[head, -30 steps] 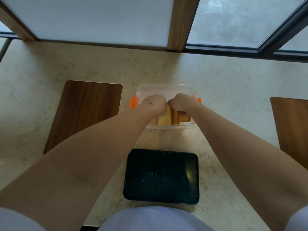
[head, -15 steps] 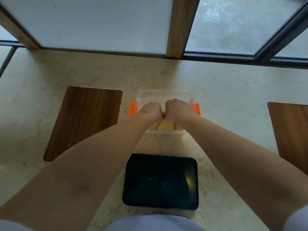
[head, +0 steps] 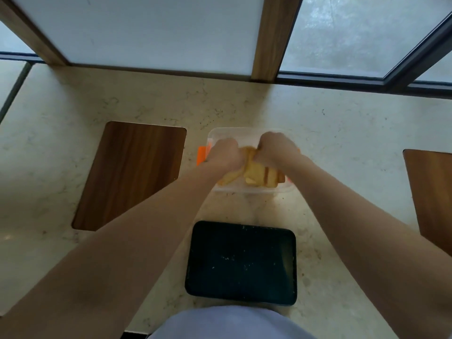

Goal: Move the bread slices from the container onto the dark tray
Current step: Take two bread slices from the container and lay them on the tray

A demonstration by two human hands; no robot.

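A clear plastic container [head: 234, 133] with orange side clips sits at the middle of the counter. Several yellow-brown bread slices [head: 256, 176] are bunched at its near side. My left hand [head: 226, 152] and my right hand [head: 275, 148] are both inside the container, fingers closed on the slices from the left and right; the fingertips are hidden. The slices look partly raised above the container's near wall. The dark tray [head: 242, 263] lies nearer to me, below the container, with only pale crumbs on it.
The cream stone counter [head: 342, 143] holds a wooden inlay [head: 132, 172] at the left and another wooden inlay [head: 433, 192] at the right edge. Window frames and glass run along the far side. My pale clothing shows at the bottom edge.
The hands have drawn slightly apart and more of the bread shows between and below them, bunched and lifted a little. The camera view shifted slightly.
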